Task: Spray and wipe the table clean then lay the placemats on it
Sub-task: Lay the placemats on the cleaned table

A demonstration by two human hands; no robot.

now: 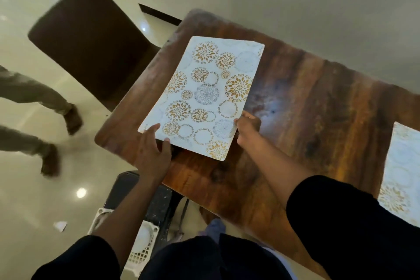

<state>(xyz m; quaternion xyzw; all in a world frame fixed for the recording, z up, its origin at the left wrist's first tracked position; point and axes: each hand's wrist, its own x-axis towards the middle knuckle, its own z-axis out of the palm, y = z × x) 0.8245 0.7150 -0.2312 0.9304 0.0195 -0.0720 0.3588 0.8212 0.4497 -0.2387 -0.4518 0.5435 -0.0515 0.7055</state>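
Person, seen from above by the head camera. Clothing: dark, near-black top with short sleeves, one sleeve point(354, 223) on the right arm ending above the elbow, the other sleeve point(79, 259) on the left arm ending likewise. Forearms bare. Left hand point(152, 152) and right hand point(247, 128) bare, no gloves; no watch, ring or band visible. Dark garment front point(204, 259) at the near edge, plain, no visible print or marking. Fabric detail blurred.
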